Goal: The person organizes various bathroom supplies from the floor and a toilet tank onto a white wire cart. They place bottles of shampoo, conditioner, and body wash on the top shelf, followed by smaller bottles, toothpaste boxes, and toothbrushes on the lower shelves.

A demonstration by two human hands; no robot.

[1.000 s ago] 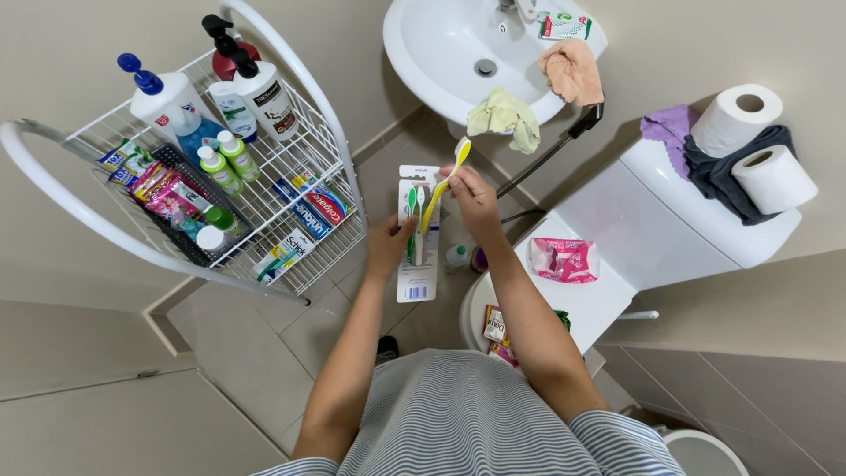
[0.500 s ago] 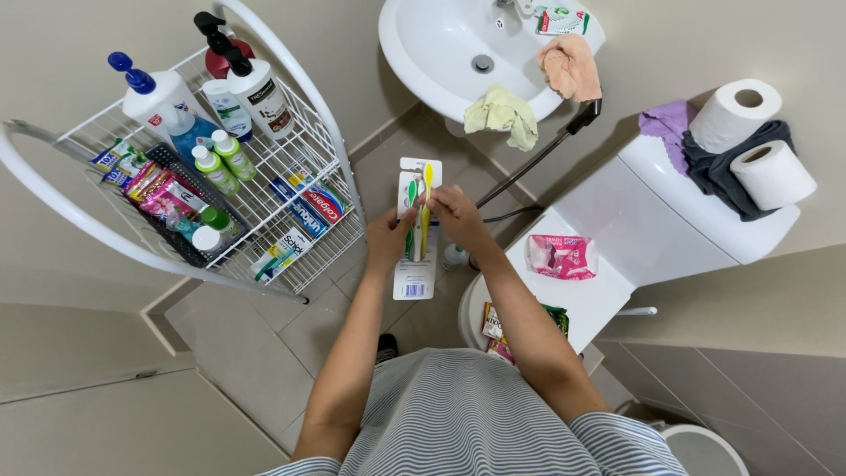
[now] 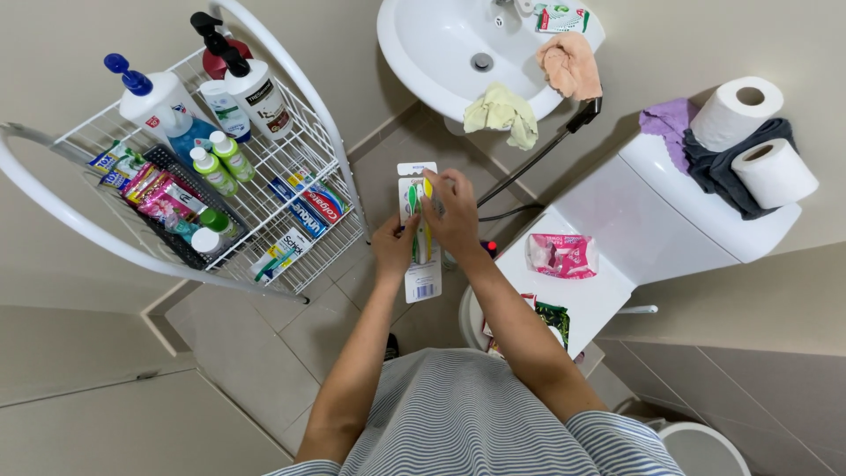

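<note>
The tiled bathroom floor point(image 3: 264, 353) carries a white wire rack point(image 3: 291, 159) on the left, loaded with pump bottles and small tubes kept upright by its rim. A white ceramic washbasin point(image 3: 432, 53) sits at the top edge, with two cloths draped over its rim. The white toilet cistern point(image 3: 696, 220) on the right supports two paper rolls and dark cloths. The flat white cardboard toothbrush pack point(image 3: 421, 264) is held in mid-air between rack and cistern. The left hand point(image 3: 394, 251) grips the pack's left edge, steadying it. The right hand point(image 3: 454, 211) closes its fingers over the pack's upper front, pinching at the yellow toothbrush point(image 3: 426, 188) seated beside a green one.
</note>
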